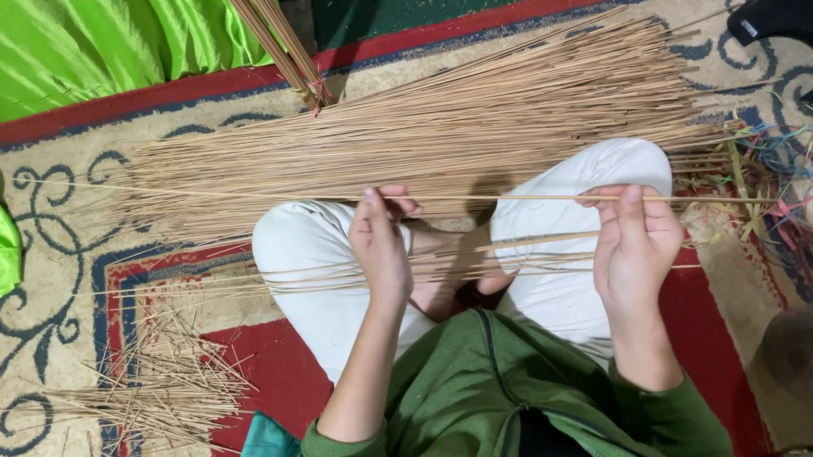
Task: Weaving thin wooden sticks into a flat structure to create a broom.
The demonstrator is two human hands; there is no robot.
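I sit cross-legged in white trousers on a patterned rug. My left hand (381,244) and my right hand (635,236) each pinch one long thin tan stick (499,196), held level above my knees. Several more sticks (316,279) lie across my lap. A big pile of the same sticks (438,123) is spread on the rug just beyond my knees.
A heap of short broken stick pieces (153,385) lies at the left. A tied bundle of sticks (287,43) leans at the top. Bright green cloth (57,52) fills the upper left. Coloured strings (798,176) and a black object (803,16) are at the right.
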